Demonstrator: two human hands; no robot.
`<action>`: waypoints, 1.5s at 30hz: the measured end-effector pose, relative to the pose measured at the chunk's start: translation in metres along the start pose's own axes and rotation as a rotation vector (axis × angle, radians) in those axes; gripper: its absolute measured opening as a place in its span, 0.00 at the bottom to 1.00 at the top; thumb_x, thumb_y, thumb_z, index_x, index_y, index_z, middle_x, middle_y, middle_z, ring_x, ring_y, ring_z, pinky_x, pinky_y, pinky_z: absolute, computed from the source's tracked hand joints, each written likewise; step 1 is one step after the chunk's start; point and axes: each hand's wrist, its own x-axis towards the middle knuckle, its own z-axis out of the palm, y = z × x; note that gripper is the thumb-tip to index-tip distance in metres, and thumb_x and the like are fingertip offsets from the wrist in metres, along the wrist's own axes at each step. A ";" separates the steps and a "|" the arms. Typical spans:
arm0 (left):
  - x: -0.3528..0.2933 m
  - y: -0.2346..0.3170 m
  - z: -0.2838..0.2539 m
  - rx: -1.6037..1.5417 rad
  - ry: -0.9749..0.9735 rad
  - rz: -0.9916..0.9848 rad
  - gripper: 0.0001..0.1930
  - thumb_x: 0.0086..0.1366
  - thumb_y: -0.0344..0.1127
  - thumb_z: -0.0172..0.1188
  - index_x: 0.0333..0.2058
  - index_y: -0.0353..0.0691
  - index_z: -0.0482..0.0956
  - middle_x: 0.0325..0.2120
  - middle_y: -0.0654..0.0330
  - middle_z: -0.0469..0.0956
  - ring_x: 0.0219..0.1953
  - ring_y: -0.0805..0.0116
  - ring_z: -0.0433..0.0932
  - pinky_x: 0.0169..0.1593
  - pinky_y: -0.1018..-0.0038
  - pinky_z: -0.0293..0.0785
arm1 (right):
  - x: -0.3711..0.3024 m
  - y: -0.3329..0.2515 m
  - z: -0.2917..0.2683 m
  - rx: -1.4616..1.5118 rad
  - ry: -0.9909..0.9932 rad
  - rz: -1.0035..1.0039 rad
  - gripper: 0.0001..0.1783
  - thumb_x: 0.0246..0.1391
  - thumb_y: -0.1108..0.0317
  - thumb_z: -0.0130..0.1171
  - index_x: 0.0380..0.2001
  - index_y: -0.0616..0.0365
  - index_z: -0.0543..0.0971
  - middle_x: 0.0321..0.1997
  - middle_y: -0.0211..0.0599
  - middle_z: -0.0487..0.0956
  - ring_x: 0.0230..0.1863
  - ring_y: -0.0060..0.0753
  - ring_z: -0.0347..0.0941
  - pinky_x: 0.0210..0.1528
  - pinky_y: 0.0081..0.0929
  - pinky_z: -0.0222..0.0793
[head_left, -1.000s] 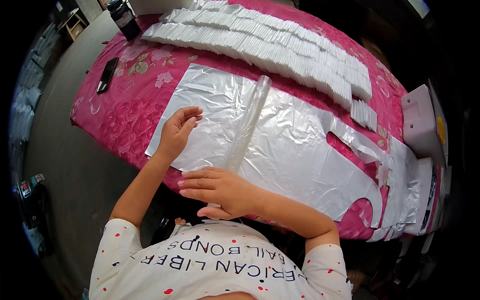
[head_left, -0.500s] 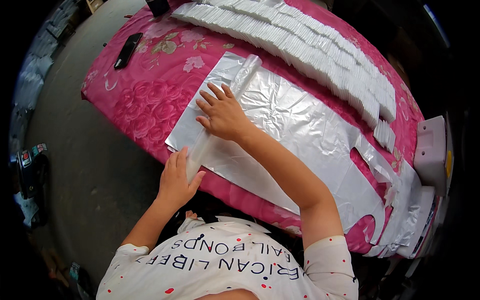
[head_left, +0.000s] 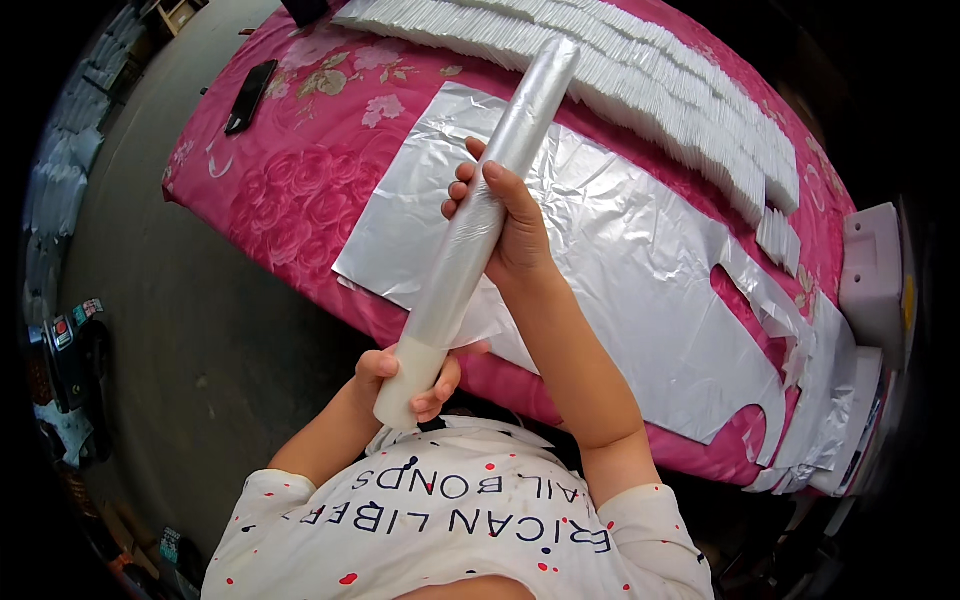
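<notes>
A long roll of clear plastic film (head_left: 455, 265) is held up at a slant above the table. My left hand (head_left: 376, 367) is closed around its pale lower end. Farther up, my right hand (head_left: 522, 230) wraps round the roll, thumb on the near side and fingertips showing past the left edge. A loose flap of film (head_left: 480, 328) hangs from the roll near its lower end. Beneath lie flat silvery-white plastic bags (head_left: 640, 290) with cut-out handles at their right end; the roll and my right arm hide part of them.
A pink floral cloth (head_left: 300, 210) covers the table. Long rows of folded white packets (head_left: 600, 95) line its far side. A black phone (head_left: 251, 97) lies at the far left. White bins (head_left: 868, 262) stand at the right edge. Grey floor (head_left: 170, 260) shows at left.
The roll has been lifted off the plastic bags and tilted up toward me. My right hand, flat on it before, now grips it; my left hand has closed around its lower end.
</notes>
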 end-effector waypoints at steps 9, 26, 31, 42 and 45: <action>0.048 -0.018 -0.003 1.205 0.634 -0.099 0.22 0.60 0.42 0.54 0.49 0.36 0.68 0.33 0.57 0.74 0.31 0.74 0.74 0.32 0.76 0.72 | -0.075 -0.017 -0.041 -0.395 0.430 -0.198 0.36 0.45 0.65 0.65 0.52 0.66 0.59 0.35 0.39 0.71 0.34 0.28 0.73 0.39 0.28 0.72; -0.018 -0.020 -0.020 0.515 0.502 -0.677 0.30 0.54 0.56 0.61 0.43 0.34 0.72 0.23 0.62 0.73 0.21 0.77 0.73 0.27 0.81 0.71 | -0.124 -0.156 -0.130 -1.142 0.442 0.191 0.13 0.54 0.58 0.59 0.33 0.57 0.77 0.25 0.22 0.74 0.21 0.11 0.65 0.24 0.11 0.59; -0.015 -0.014 -0.018 0.366 0.481 -0.728 0.31 0.50 0.54 0.65 0.44 0.33 0.73 0.23 0.62 0.73 0.22 0.77 0.73 0.28 0.82 0.71 | -0.125 -0.153 -0.133 -1.056 0.236 0.271 0.10 0.51 0.61 0.61 0.29 0.57 0.77 0.23 0.20 0.73 0.22 0.11 0.64 0.24 0.11 0.58; -0.056 0.006 -0.043 0.591 0.427 -0.914 0.35 0.42 0.40 0.73 0.49 0.33 0.70 0.35 0.59 0.77 0.38 0.73 0.75 0.45 0.75 0.70 | -0.161 -0.242 -0.197 -1.173 0.574 -0.093 0.08 0.51 0.66 0.62 0.27 0.58 0.77 0.21 0.22 0.73 0.22 0.12 0.64 0.25 0.12 0.59; -0.082 0.025 -0.050 0.859 0.330 -0.978 0.29 0.46 0.35 0.69 0.48 0.34 0.70 0.35 0.60 0.77 0.38 0.73 0.75 0.43 0.75 0.71 | -0.183 -0.285 -0.212 -1.228 0.728 -0.144 0.08 0.52 0.65 0.60 0.27 0.58 0.77 0.21 0.22 0.73 0.21 0.12 0.64 0.25 0.12 0.58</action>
